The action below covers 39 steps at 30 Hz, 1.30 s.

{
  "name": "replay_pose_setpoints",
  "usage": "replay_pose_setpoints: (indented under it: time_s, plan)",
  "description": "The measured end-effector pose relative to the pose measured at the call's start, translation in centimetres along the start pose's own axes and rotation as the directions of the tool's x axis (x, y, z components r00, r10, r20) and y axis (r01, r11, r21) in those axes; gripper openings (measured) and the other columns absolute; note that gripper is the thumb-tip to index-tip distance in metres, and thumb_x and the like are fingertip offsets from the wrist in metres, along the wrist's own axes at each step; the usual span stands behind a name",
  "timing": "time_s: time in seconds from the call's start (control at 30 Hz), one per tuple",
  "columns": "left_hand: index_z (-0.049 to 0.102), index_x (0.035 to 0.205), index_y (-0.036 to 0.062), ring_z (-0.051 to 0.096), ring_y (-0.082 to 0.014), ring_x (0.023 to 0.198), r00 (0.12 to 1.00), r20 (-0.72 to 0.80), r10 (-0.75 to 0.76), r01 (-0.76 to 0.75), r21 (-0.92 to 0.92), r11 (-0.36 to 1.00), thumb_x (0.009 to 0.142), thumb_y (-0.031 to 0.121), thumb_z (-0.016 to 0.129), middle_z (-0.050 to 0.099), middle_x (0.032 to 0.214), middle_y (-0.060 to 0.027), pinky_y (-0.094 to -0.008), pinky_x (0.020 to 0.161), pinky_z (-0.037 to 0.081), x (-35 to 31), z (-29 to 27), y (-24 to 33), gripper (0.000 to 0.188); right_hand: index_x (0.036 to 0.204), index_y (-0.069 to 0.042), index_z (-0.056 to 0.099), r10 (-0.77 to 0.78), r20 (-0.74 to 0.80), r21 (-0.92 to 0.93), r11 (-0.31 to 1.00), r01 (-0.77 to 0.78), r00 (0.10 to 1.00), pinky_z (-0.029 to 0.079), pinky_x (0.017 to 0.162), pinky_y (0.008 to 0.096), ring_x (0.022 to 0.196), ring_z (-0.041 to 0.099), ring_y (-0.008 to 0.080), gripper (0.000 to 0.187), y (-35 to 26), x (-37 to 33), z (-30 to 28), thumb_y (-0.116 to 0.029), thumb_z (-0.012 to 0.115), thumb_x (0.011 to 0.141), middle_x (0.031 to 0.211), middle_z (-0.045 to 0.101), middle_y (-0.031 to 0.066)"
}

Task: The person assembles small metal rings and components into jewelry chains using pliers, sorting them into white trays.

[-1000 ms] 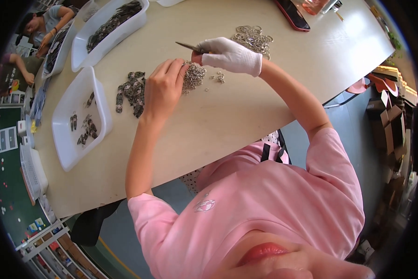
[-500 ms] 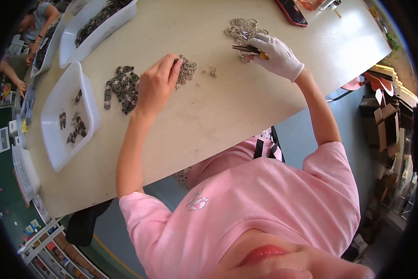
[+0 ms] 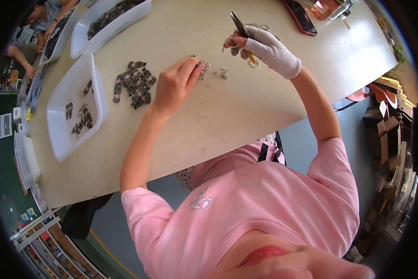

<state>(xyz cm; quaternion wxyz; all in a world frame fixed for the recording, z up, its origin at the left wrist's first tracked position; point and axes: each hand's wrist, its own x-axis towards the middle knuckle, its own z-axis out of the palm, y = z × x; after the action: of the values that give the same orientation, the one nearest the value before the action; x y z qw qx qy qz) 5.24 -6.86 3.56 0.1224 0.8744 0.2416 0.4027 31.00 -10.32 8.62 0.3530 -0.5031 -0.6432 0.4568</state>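
Observation:
My right hand (image 3: 273,52), in a white glove with bare fingertips, grips a pair of pliers (image 3: 237,23) with a yellow handle, jaws pointing up and away. Its thumb and finger also pinch a metal ring (image 3: 230,43). Behind this hand a pile of larger metal rings (image 3: 263,28) is partly hidden. My left hand (image 3: 175,83) is closed, with a small dark piece (image 3: 199,63) at its fingertips, mostly covered by them. Close by is a heap of small metal fittings (image 3: 205,70), and several more lie loose (image 3: 224,73). Camouflage fabric pieces (image 3: 135,83) lie left of this hand.
A white tray (image 3: 102,104) with several camouflage pieces stands at the left. Beyond it, another white tray (image 3: 90,45) holds many camouflage strips. A phone (image 3: 301,17) and an orange-tinted container (image 3: 325,8) are at the far right. Another person's hand (image 3: 29,70) shows at the far left.
My right hand has lifted from the ring pile with a ring at its fingertips, and the pliers now point upward. My left hand stays pinched near the small fittings. The view has shifted slightly.

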Motion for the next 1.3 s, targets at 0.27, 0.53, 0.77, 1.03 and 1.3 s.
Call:
replay_pose_setpoints:
  time_s: [0.27,0.53,0.77,1.03,1.3]
  plan:
    - [0.059,0.092,0.0019,0.061,-0.0263,0.062,0.999,-0.048,-0.023,0.017,-0.115,0.993,0.089,0.008,0.066,0.063,0.077,-0.0094,-0.0355,0.054,0.048,0.0,0.1,0.5,0.010,0.107,-0.004,0.056,-0.073,0.138,0.232,0.972,0.039,0.988,0.045,0.069,0.0245,0.083,0.056,0.0102,0.031,-2.7,1.0,2.5,-0.034,0.051,0.100,0.106,0.064,0.0047]
    - [0.059,0.092,0.0020,0.062,-0.0263,0.062,0.998,-0.043,-0.040,0.034,-0.125,0.992,0.089,0.008,0.066,0.064,0.078,-0.0092,-0.0352,0.054,0.049,0.1,-0.2,0.6,0.010,0.105,-0.004,0.060,-0.067,0.119,0.227,0.973,0.038,0.991,0.045,0.066,0.0223,0.085,0.060,0.0075,0.030,-2.7,0.9,2.5,-0.033,0.055,0.098,0.104,0.068,0.0023]
    - [0.060,0.093,0.0018,0.063,-0.0265,0.062,0.997,-0.062,-0.047,0.039,-0.129,0.991,0.089,0.007,0.066,0.064,0.079,-0.0097,-0.0353,0.054,0.050,0.1,-0.2,0.7,0.009,0.107,-0.004,0.059,-0.069,0.147,0.153,0.987,0.046,0.987,0.044,0.066,0.0225,0.080,0.056,0.0077,0.033,-3.1,0.7,2.6,-0.035,0.052,0.099,0.097,0.065,0.0027]
    - [0.062,0.098,0.0021,0.060,-0.0237,0.061,0.984,-0.178,0.008,-0.025,-0.089,0.996,0.087,0.005,0.067,0.063,0.080,-0.0083,-0.0344,0.054,0.047,0.3,-0.4,0.2,0.012,0.106,-0.004,0.062,-0.064,0.139,0.087,0.995,0.052,0.988,0.044,0.067,0.0226,0.079,0.057,0.0070,0.033,-2.8,-0.4,2.2,-0.034,0.055,0.097,0.086,0.063,0.0011]
    - [0.066,0.107,0.0024,0.055,-0.0209,0.065,0.949,-0.303,0.086,-0.102,-0.036,0.994,0.083,0.000,0.070,0.060,0.082,-0.0077,-0.0327,0.055,0.044,0.2,-1.1,0.3,0.025,0.107,0.002,0.058,-0.054,0.071,-0.436,0.896,0.080,0.996,0.048,0.073,0.0346,0.080,0.060,0.0238,0.022,-3.6,-1.3,3.7,-0.013,0.060,0.091,0.089,0.061,0.0125]
